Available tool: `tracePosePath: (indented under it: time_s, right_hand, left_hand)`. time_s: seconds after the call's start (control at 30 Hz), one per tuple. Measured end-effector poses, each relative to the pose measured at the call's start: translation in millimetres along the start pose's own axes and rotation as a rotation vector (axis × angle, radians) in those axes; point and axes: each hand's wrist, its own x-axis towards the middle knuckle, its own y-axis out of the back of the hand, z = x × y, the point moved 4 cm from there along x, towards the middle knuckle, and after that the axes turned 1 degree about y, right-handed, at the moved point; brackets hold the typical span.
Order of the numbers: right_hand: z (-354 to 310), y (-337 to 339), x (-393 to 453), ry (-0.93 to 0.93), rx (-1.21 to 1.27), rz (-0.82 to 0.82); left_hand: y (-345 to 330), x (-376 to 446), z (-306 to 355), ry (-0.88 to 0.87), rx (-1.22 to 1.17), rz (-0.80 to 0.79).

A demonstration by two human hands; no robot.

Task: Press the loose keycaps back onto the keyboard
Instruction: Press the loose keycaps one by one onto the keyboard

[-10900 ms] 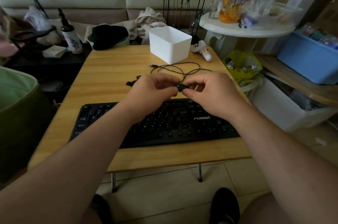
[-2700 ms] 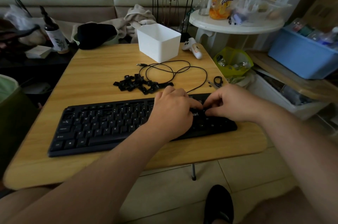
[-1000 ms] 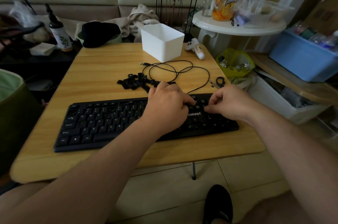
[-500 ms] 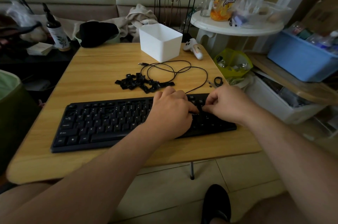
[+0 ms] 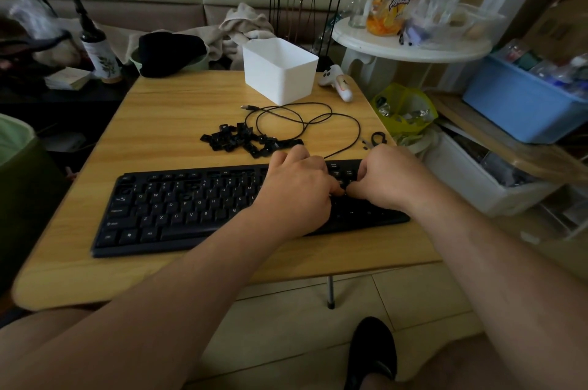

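Keyboard point(image 5: 191, 208) lies along the near edge of the tabletop point(image 5: 178, 122), with the pile of loose keycaps point(image 5: 245, 140) just behind its middle. Over its right half, the left hand point(image 5: 299, 189) and right hand point(image 5: 386, 181) meet with curled fingers; whether they pinch a keycap I cannot tell. Probably one cap is being seated; next comes a firm downward push, then fetching another.
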Motion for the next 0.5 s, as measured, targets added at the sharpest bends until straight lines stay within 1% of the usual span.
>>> tracePosePath:
  time_s: [0.13, 0.33, 0.5]
  right_hand:
    - [12.3, 4.6, -0.8, -0.048, 0.174, -0.032]
    - [6.7, 3.1, 0.7, -0.028, 0.138, -0.041]
    - [1.9, 1.7, -1.0, 0.03, 0.083, 0.0]
  left_hand:
    - [0.0, -1.0, 0.2, 0.0, -0.004, -0.004]
    - [-0.9, -0.4, 0.7, -0.001, 0.002, -0.015]
    - [-2.1, 0.2, 0.5, -0.007, 0.017, -0.016]
